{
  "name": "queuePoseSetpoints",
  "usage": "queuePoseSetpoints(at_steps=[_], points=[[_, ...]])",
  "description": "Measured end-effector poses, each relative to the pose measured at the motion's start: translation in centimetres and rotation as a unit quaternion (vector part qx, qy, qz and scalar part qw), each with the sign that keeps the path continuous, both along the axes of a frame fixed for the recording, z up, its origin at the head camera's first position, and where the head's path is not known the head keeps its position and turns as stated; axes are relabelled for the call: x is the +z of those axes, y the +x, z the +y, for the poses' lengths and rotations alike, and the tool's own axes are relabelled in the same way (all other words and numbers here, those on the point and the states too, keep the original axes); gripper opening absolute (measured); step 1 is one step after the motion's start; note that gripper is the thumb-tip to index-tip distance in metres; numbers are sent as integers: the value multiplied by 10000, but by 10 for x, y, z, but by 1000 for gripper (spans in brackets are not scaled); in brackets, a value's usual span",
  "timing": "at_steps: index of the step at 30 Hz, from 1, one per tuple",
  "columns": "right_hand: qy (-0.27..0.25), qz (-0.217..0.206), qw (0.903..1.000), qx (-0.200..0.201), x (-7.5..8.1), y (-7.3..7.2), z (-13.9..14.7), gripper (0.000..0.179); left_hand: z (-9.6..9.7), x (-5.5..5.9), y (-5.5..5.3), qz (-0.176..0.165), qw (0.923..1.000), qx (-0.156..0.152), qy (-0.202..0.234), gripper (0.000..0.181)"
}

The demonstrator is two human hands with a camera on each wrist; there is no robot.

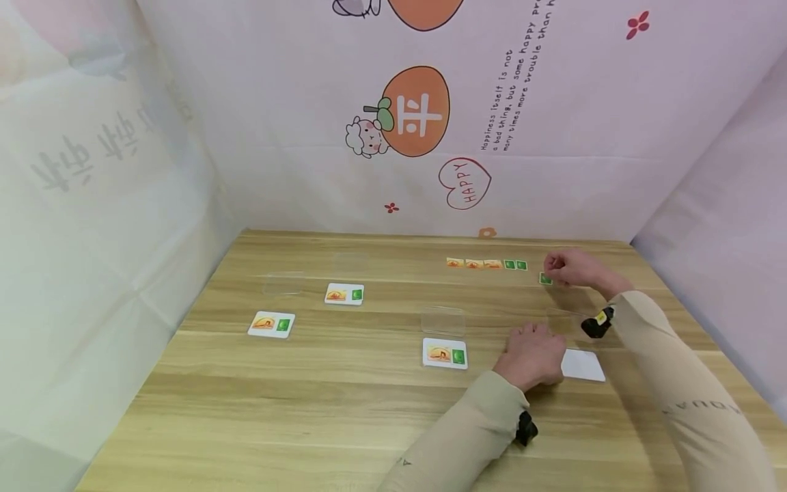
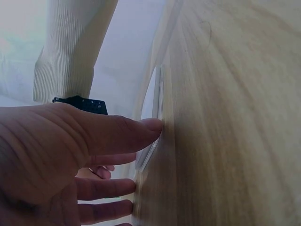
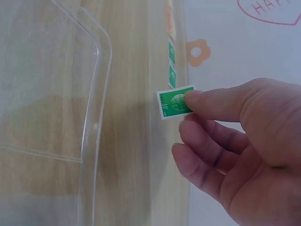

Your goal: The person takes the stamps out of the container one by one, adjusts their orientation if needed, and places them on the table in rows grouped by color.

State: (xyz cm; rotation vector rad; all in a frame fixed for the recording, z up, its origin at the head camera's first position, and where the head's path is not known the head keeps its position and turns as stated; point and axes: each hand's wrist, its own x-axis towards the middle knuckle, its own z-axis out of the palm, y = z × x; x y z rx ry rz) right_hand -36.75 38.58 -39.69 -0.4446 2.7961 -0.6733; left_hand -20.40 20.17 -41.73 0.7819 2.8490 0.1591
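Toward the right edge of the table (image 1: 246, 424), the left hand (image 1: 532, 355) is holding a white card (image 1: 585, 366) between thumb and fingers; beyond, nearing the far right corner, the right hand (image 1: 573, 267) is pinching a green stamp (image 3: 172, 103).

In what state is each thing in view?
Green stamp: held near one edge
Right hand: pinching that stamp
Blank card: partly hidden, no stamp visible
Left hand: touching that card
Three stamped cards: flat, two stamps each
Row stamps: flat, in line
Clear plastic pieces: bearing no cards
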Motion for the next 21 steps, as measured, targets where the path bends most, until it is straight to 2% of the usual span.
queuePoseSetpoints(at_steps=[10, 21], points=[[-181, 124, 9996, -165, -1, -20, -2, 11, 0, 2, -1, -105, 9999, 17, -36, 31], [-163, -118, 9996, -174, 5, -29, -7, 14, 1, 2, -1, -153, 9998, 106, -47, 29]])
